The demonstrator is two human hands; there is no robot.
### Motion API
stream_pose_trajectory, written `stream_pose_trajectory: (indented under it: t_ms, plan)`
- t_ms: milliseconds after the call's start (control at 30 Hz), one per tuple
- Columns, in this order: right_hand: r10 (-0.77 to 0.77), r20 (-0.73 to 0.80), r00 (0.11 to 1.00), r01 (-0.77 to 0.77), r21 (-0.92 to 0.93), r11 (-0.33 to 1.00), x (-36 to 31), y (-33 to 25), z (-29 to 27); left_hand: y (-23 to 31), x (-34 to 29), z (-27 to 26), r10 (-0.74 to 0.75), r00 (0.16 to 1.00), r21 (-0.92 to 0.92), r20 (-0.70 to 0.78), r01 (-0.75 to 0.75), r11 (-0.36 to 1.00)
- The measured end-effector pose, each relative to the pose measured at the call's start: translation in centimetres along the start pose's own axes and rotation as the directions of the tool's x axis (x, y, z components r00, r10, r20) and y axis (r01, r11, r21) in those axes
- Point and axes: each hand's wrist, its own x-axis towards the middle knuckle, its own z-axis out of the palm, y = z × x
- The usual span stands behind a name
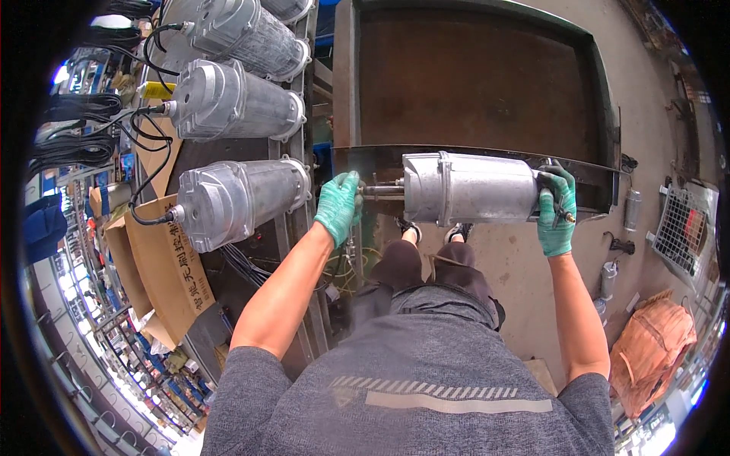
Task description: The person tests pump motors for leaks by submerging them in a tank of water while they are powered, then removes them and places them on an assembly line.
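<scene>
Spanning left to right between the two hands: a silver cylindrical housing (pixel 475 188), long axis crosswise, directly ahead of the wearer. Metal rods (pixel 384 190) project from its left end toward the left hand (pixel 339 207), green-gloved, grip closed about their outer tips. Right hand (pixel 557 213), same glove, grip clamped on the housing's right end, thumb on the inner side; the right is nearer the housing body, the left reaching only the rods. Whether anything beneath shares the weight: cannot tell.

Beyond it, far side: a rimmed brown tray (pixel 471 72). Left: desk (pixel 217 150) with a row of similar housings, the nearest one (pixel 239 199) tilted slightly, black cable (pixel 141 216) at its left end. Cardboard box (pixel 171 270) near left. Right: bare-looking floor (pixel 525 304), wire mesh basket (pixel 682 232), orange-brown sack (pixel 654 346) nearer.
</scene>
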Motion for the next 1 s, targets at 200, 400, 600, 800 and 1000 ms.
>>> stream_pose_trajectory:
  t_ms: [200, 400, 600, 800, 1000]
  plan:
    - [-0.021, -0.004, 1.0, 0.021, -0.027, 0.999, 0.0, 0.2, -0.1, 0.0, 0.2, 0.0, 0.017, 1.0, 0.016, -0.003, -0.017, 1.0]
    - [0.025, -0.013, 1.0, -0.025, 0.024, 0.999, -0.3, 0.5, 0.0, 0.0, 0.1, 0.1, 0.0, 1.0, 0.015, -0.01, 0.0, 1.0]
    - [0.032, -0.026, 0.999, -0.031, 0.057, 0.998, -0.3, 0.7, 0.1, -0.2, 0.4, 0.2, 0.015, 1.0, 0.004, -0.024, -0.015, 1.0]
    - [0.03, -0.035, 0.999, -0.028, 0.049, 0.998, -0.4, 0.7, 0.2, -0.3, 0.3, 0.3, -0.006, 0.998, 0.015, -0.059, 0.007, 1.0]
    - [0.046, -0.058, 0.997, -0.039, 0.113, 0.993, -0.3, 0.7, 0.1, -0.2, 0.4, -0.2, 0.052, 0.998, 0.006, 0.03, -0.053, 0.999]
